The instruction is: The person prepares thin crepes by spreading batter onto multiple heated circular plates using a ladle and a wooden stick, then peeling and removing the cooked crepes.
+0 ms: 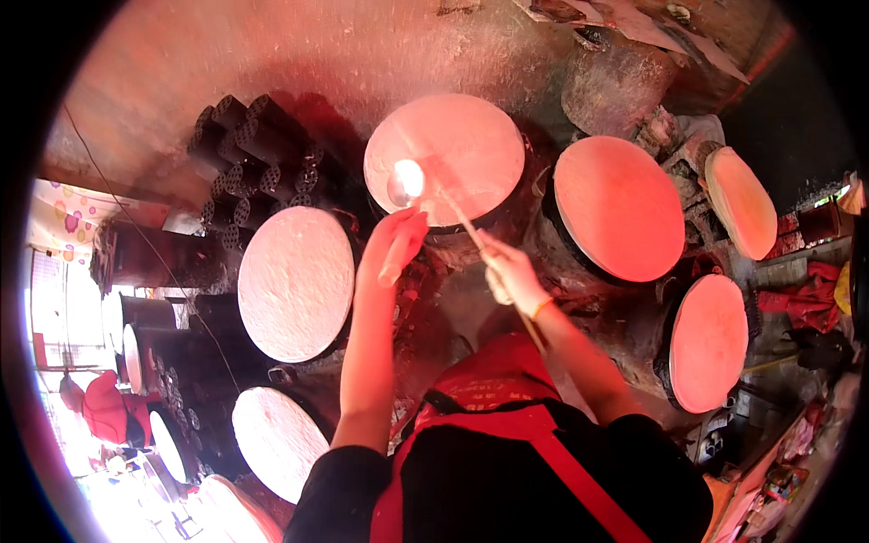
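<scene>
My left hand is closed around the wooden handle of a ladle, whose bowl gleams brightly over the far round griddle. A pale round sheet, like a thin pancake, covers that griddle. My right hand, with a yellow band at its wrist, grips a long thin stick. Its upper part slants over the sheet, right of the ladle; I cannot tell whether it touches. The other end runs down past my wrist toward my red apron.
More griddles with pale sheets stand around me, at left, lower left, right and lower right. Black briquettes with holes are stacked at far left. A person in red is beyond them.
</scene>
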`<state>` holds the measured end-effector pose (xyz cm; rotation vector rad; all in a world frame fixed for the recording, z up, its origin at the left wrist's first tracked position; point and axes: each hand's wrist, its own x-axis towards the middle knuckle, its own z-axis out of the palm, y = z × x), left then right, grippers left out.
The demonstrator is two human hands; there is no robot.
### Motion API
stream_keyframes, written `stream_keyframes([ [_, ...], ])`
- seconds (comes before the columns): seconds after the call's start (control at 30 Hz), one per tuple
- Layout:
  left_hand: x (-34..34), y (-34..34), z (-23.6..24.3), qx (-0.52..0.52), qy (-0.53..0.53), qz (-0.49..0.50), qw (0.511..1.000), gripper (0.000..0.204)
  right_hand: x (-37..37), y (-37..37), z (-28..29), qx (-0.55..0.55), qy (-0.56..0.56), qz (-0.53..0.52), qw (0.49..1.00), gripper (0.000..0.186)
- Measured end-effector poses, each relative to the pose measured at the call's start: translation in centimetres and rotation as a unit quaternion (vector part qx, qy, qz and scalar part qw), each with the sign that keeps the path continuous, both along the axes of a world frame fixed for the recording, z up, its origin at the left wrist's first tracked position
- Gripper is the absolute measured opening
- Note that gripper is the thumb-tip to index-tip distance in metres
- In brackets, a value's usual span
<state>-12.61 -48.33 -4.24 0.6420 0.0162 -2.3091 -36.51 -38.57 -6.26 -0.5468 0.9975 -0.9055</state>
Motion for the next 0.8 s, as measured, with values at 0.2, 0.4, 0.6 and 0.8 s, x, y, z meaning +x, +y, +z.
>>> stream_keyframes([
  [0.2,4.2,5.8,4.8,0.054,-0.069,0.017,0.996,0.012,-1.0,-1.2,-6.1,-0.295,0.403,-0.103,0.86,0.037],
  [0.4,6.3,12.9,2.1,-0.021,-0.279,-0.035,0.959,0.01,1.9,4.0,-3.7,-0.255,0.418,-0.016,0.872,0.037],
  [0.6,5.7,18.4,-3.2,0.116,-0.21,-0.027,0.97,0.009,3.0,10.4,-4.3,-0.361,0.467,-0.055,0.806,0.045],
  [0.8,0.5,20.3,-2.8,0.179,-0.123,-0.052,0.975,0.008,-3.6,13.9,-0.9,-0.197,0.567,-0.111,0.792,0.038],
])
